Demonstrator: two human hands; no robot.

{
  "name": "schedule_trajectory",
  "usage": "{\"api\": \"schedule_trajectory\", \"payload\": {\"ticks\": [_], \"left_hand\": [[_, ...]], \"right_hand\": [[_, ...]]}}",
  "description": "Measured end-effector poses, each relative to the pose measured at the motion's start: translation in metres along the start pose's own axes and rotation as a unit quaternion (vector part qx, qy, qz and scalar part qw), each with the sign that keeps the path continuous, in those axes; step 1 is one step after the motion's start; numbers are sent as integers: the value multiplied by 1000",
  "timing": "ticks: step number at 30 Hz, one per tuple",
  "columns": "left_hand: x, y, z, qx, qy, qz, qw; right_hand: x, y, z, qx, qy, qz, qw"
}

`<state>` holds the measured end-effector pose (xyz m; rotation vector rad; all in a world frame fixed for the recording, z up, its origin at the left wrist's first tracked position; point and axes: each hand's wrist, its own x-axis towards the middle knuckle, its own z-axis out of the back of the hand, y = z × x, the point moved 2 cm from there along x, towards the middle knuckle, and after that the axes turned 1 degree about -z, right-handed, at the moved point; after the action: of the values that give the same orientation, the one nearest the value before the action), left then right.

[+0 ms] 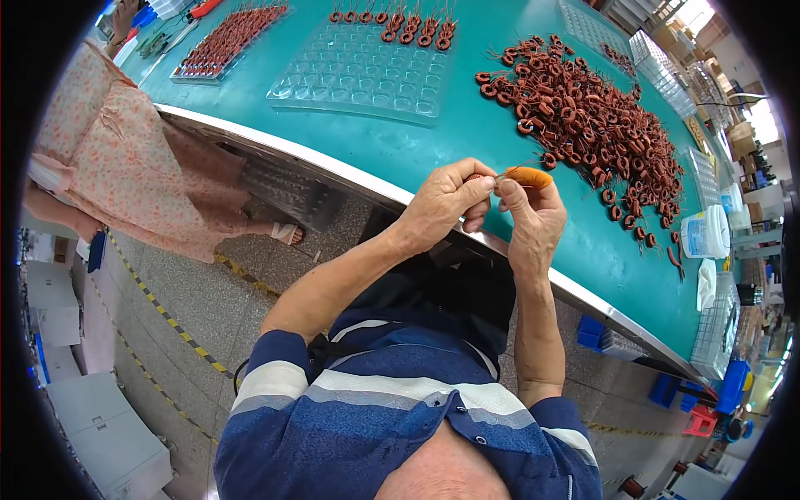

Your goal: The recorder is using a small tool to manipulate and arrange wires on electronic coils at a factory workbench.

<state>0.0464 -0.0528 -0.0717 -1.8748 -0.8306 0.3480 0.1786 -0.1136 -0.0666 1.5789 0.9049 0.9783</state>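
Note:
Over the table's front edge, my two hands meet close together. My left hand (450,202) is closed, pinching a small ring coil (473,177) wound with reddish-brown wire, mostly hidden by the fingers. My right hand (536,221) is closed too, its thumb and finger pressed together right beside the coil. A smooth orange piece (530,176) lies along its index finger, looking like a finger cover. Thin wire ends show near the fingertips, but what the right fingers pinch is too small to make out. Beyond my right hand spreads a large heap of similar coils (596,125).
A clear tray (358,92) with round pockets holds several coils along its far edge. Another filled tray (229,42) stands further left. On the right are a white tub (705,232) and a wire-like rack (715,333). A person in a flowered garment (137,154) is at the left.

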Motion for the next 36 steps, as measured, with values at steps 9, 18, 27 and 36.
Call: {"api": "schedule_trajectory", "payload": {"ticks": [9, 18, 27, 36], "left_hand": [[9, 8, 31, 119, -110, -53, 985], [10, -2, 20, 73, -140, -22, 987], [19, -10, 14, 141, -76, 18, 987], [7, 5, 29, 104, -94, -10, 990]], "right_hand": [[-14, 25, 98, -132, -97, 59, 985], [59, 196, 446, -342, -375, -72, 859], [103, 218, 453, -462, -275, 135, 832], [58, 88, 122, -429, 122, 28, 895]]}}
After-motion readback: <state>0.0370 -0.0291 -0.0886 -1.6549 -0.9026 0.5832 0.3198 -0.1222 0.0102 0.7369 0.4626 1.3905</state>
